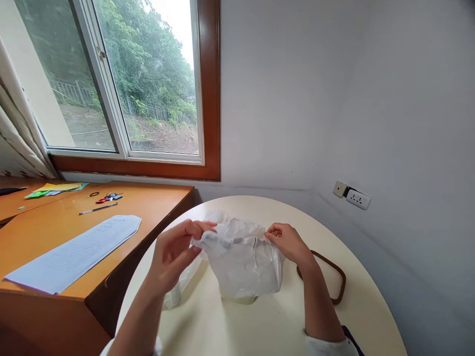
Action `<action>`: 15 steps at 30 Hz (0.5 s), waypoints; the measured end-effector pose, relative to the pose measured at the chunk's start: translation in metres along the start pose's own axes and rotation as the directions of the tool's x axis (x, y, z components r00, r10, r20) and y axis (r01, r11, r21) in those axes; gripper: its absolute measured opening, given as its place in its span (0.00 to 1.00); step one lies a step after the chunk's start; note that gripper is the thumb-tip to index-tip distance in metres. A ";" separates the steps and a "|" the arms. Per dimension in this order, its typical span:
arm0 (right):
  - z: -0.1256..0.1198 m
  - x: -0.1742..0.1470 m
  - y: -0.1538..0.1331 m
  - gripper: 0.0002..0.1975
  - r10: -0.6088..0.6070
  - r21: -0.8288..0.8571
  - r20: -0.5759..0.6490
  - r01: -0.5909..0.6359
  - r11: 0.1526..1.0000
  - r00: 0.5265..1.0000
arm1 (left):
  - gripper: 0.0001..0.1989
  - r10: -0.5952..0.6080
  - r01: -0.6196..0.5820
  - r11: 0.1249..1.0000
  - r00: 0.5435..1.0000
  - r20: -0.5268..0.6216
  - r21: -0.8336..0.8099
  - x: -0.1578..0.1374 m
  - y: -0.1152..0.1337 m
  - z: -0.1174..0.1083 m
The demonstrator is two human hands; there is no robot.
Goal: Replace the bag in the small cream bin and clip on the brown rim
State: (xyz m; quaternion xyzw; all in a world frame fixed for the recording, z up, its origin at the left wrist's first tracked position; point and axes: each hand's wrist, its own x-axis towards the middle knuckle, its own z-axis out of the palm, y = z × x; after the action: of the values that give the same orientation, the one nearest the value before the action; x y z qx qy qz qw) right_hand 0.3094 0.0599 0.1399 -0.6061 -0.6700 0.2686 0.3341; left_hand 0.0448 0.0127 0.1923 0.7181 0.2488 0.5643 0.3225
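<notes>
The bare left hand point(168, 254) is pinching the upper left edge of a crumpled, thin white bag point(247, 269) between thumb and fingers, while the bare right hand point(289, 242) is clamping its upper right edge. The bag is spreading between both hands, over a round cream-coloured table point(282, 329). A brown, rounded, frame-like loop point(343, 282) is lying beside the right wrist.

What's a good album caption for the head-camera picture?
Left hand and right hand pinch a crumpled white bag above a round cream table near a window.
</notes>
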 end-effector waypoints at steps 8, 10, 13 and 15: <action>-0.010 -0.017 -0.017 0.12 -0.213 0.027 -0.309 0.232 0.972 0.927 | 0.05 -0.125 -0.229 0.805 0.837 0.533 0.548 -0.054 0.037 -0.014; -0.014 -0.029 -0.025 0.12 -0.277 0.048 -0.308 0.306 0.951 0.910 | 0.07 -0.234 -0.263 0.765 0.737 0.634 0.588 -0.068 0.042 -0.010; -0.015 -0.049 -0.037 0.10 -0.313 0.064 -0.263 0.341 0.938 0.913 | 0.16 -0.348 -0.244 0.753 0.641 0.684 0.611 -0.086 0.046 -0.005; -0.012 -0.061 -0.043 0.08 -0.321 0.048 -0.251 0.343 0.938 0.913 | 0.16 -0.366 -0.184 0.767 0.663 0.654 0.615 -0.091 0.046 0.000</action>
State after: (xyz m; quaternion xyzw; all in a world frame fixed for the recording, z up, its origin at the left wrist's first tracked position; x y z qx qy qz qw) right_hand 0.2944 -0.0060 0.1731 -0.4954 -0.7050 0.1632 0.4805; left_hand 0.0229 -0.0833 0.1673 0.9335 0.3083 0.0845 0.1626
